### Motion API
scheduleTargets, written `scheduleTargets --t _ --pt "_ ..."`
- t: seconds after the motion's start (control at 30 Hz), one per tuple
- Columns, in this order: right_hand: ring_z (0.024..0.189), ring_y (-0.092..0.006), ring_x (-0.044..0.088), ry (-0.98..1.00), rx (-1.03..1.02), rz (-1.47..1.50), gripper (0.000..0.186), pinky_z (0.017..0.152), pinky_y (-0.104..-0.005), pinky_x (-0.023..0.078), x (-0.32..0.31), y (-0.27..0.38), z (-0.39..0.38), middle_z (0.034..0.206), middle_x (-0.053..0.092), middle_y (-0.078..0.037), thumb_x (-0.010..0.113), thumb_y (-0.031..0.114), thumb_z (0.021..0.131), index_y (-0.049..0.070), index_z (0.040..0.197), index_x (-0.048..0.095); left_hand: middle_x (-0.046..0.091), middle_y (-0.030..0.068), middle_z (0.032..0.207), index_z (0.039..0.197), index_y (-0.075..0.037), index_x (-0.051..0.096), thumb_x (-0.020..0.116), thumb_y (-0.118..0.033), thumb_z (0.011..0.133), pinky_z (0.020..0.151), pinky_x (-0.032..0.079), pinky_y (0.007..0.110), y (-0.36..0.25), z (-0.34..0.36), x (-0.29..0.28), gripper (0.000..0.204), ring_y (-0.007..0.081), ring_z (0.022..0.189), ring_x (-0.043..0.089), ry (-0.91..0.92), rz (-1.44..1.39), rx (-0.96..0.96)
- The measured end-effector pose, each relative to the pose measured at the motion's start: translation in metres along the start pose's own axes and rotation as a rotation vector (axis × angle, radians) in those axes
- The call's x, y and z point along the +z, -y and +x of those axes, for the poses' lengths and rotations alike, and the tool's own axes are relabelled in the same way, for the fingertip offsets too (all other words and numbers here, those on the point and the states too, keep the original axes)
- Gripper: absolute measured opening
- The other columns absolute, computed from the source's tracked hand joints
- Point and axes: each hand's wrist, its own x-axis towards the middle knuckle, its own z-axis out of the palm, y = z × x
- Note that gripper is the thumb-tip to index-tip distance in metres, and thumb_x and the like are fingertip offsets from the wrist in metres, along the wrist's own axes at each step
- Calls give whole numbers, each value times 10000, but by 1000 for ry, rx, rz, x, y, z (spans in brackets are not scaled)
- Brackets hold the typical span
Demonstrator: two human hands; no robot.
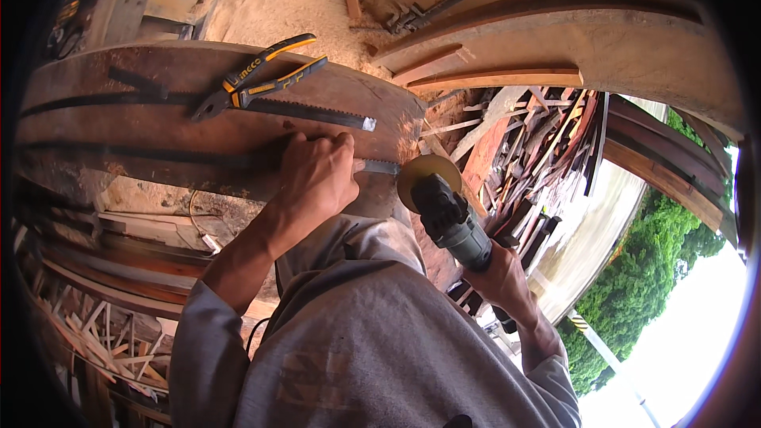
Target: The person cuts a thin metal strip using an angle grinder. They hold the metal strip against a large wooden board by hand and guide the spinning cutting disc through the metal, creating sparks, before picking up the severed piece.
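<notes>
— Honestly, what worries me is how close the left hand [315, 176] sits to the grinding disc [426, 178]. Its fingers are curled down, pinning a narrow saw blade [379, 166] flat on the wooden plank [158, 143], and only the blade's short free end separates thumb from wheel.

— And the right hand [499, 273]?

— Wrapped tight around the body of the angle grinder [453, 222], fingers fully closed on it. The disc stands on edge, touching or just off the blade tip; I cannot tell which. If it catches a tooth, I'd judge the grinder could kick toward the holding hand, or the thin strip could chatter and slip from under the fingers.

— Anything else at risk?

— A loose grey sleeve [357, 333] hangs below the tool, and sawdust lies thick on the ground [293, 0], with offcuts [523, 150] piled just beside the disc. Sparks into that would be bad.

— Describe the materials.

— Plank: dark, worn, broad, rough-grained with pale scuffs. Blade: thin, dull grey steel, flexible-looking. A second toothed blade [317, 113] lies farther up the plank, with pliers [258, 78] resting across it, orange-and-black rubbery grips, dark metal jaws. Disc: round, tan, dusty. Grinder: dark head, green-grey casing.
</notes>
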Motion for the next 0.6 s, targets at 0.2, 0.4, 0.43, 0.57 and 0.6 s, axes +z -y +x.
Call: scheduleTargets --t 0.2,0.4,0.43,0.57,0.6 --pt "814 -438 748 11 -41 -40 312 739 -485 588 -5 -4 6 775 710 -274 748 127 770 -69 999 670 713 197 780 865 -21 644 754 -133 866 764 462 498 3 -1 4 157 405 768 687 -38 -7 27" --pt "777 -426 748 41 -46 -45 306 714 -474 587 -9 -5 10 757 709 -261 751 127 769 -65 992 670 712 195 776 867 -19 655 758 -135 860 769 468 494 4 -1 4 155 404 771 689 -48 -20 35" --pt "766 -421 748 49 -50 -56 308 709 -470 587 -9 -6 11 754 709 -257 752 128 768 -65 994 671 712 195 775 868 -18 657 758 -138 861 769 469 497 4 -1 4 157 405 772 689 -60 -24 41" --pt "758 -416 748 17 -55 -62 299 704 -472 585 -11 -2 9 749 710 -252 753 128 768 -61 983 671 714 196 780 872 -21 661 756 -148 865 763 467 501 3 1 3 159 409 773 687 -3 -21 1" --pt "763 -420 745 27 -68 -75 295 702 -476 583 -11 -2 11 745 706 -254 757 133 765 -57 973 670 714 196 780 872 -21 661 756 -148 865 763 467 501 2 1 2 159 409 773 687 -3 -21 3"
